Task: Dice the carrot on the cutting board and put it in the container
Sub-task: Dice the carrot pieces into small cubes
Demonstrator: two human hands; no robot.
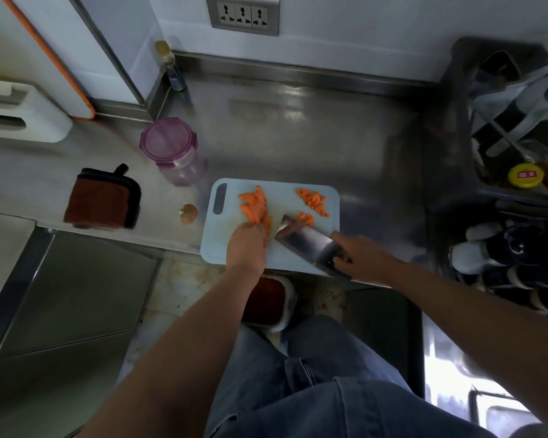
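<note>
A pale blue cutting board (298, 192) lies at the counter's front edge. Long carrot strips (254, 205) are bunched on its left half, and my left hand (246, 245) presses down on their near ends. Diced carrot (312, 200) is heaped at the board's far right, with a few more bits (307, 218) by the blade tip. My right hand (358, 252) grips the handle of a cleaver (307, 240), whose blade rests just right of the strips. A purple-lidded clear container (174, 153) stands shut, left of and behind the board.
A carrot end (189, 213) lies on the steel counter left of the board, beside a folded dark red cloth (102, 200). A rack with bottles and utensils (516, 137) fills the right side. A tub of red contents (266, 300) sits on the floor below the counter.
</note>
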